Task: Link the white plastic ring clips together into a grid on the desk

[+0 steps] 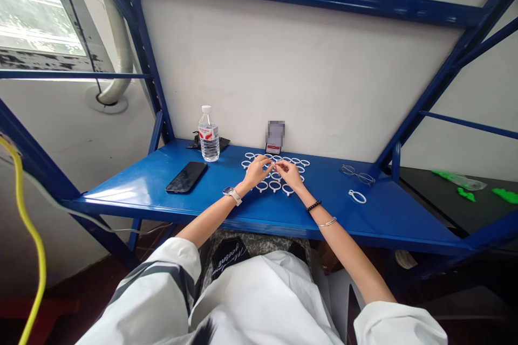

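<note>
My left hand (256, 171) and my right hand (290, 173) meet over the middle of several white rings (274, 186), their fingertips pinched close together. Whatever the fingertips hold is too small and too covered to make out. The rings look like plastic, each with a small tab, and lie in rows on the blue table (226, 194). Part of the rows is hidden under my hands. Off to the right, apart from the rows, lies another white ring (357, 197).
Left of the rings are a black phone (186, 177) and a water bottle (209, 137). A small upright card or screen (274, 137), partly blurred, leans at the wall. Eyeglasses (358, 174) lie at the right. Blue frame posts (429, 91) slope up at both sides.
</note>
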A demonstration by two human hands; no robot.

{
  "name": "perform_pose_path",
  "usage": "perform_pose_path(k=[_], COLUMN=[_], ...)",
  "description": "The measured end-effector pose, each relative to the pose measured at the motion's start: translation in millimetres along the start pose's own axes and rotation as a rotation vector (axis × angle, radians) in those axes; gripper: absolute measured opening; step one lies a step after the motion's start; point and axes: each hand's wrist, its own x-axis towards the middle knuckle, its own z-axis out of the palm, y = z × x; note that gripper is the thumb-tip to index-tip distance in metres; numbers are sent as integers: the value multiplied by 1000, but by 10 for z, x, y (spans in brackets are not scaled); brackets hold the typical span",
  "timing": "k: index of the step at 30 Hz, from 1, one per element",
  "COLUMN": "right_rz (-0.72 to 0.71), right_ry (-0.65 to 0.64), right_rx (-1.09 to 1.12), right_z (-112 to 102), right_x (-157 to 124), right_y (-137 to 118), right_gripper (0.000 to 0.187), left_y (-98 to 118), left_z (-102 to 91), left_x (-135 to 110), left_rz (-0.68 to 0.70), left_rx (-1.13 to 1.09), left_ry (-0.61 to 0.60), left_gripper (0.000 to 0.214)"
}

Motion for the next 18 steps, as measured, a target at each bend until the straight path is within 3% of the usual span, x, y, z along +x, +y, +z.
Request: perform_pose_path(k=[8,13,16,18], right_rz=[-15,-70,-106,-97], right_ry=[-24,35,187,298], right_rx=[-30,-220,-440,-615], right_z=[-5,-23,-293,-663], right_x=[-3,3,44,52], right_y=[4,-62,-71,15], right_gripper=[29,27,30,32], left_y=[0,6,20,23], left_z=[4,-3,-16,-20], left_x=[5,3,-2,-6], left_rz=[-4,-6,-12,-15], left_rx=[8,1,-1,-5], left_ry=[-6,-2,-7,-11], left_gripper=[30,31,32,32])
